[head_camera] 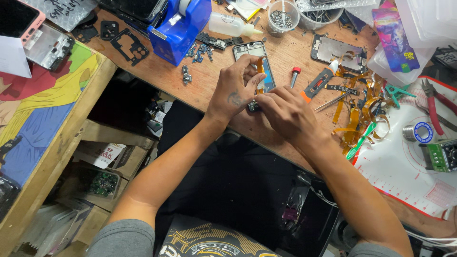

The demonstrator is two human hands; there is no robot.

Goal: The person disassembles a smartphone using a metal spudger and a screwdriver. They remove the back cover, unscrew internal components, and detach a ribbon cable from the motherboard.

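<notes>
Both hands work the opened phone (257, 52) at twelve o'clock on the bench, left hand (234, 90) pinching its thin orange ribbon cable (260, 71), right hand (285, 112) probably pressing the lower edge: light, fragile, best held by the frame.

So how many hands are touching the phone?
2. The left hand holds the opened phone on its left side, and the right hand presses on its lower end. No other hands show in this view.
</notes>
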